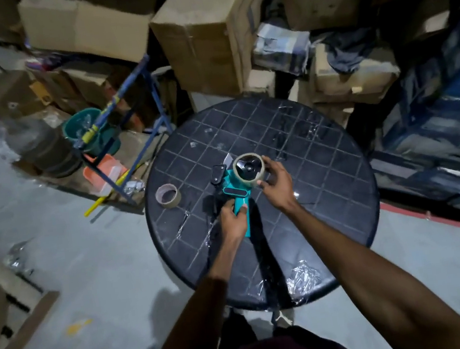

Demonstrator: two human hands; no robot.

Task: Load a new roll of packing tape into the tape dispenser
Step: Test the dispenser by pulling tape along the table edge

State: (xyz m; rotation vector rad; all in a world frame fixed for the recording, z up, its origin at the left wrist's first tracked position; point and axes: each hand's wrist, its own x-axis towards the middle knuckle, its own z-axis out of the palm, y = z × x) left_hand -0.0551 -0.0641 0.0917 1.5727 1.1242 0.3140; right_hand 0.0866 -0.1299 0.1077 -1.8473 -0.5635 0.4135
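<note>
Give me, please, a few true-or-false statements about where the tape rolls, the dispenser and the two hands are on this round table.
1. The left hand grips the teal handle of the tape dispenser. True.
2. The right hand rests flat on the table, away from the dispenser. False: its fingers hold the tape roll that sits on the dispenser's hub.
3. A second roll lies on the table to the left of the dispenser, touched by neither hand. True.
4. The table top is plain white. False: it is dark with a grid of pale lines.
</note>
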